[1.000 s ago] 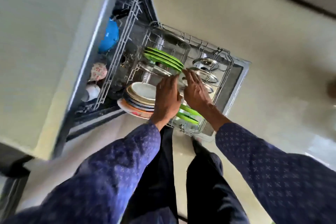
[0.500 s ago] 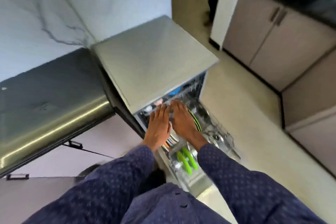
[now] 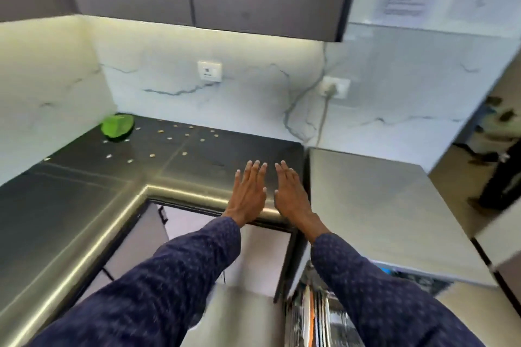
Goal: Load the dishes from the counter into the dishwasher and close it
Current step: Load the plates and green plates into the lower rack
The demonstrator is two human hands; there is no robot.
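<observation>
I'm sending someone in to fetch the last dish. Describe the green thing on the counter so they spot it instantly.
Find the dark L-shaped counter under the lit marble backsplash. Follow it to the far left corner, where the two walls meet: the green dish sits there. It is the only bright green, sizeable item; around it lie just small pale specks.

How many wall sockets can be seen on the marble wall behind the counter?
2. One wall socket is above the counter's middle; the other, further right, has a plug and cable. More may lie outside view.
</observation>
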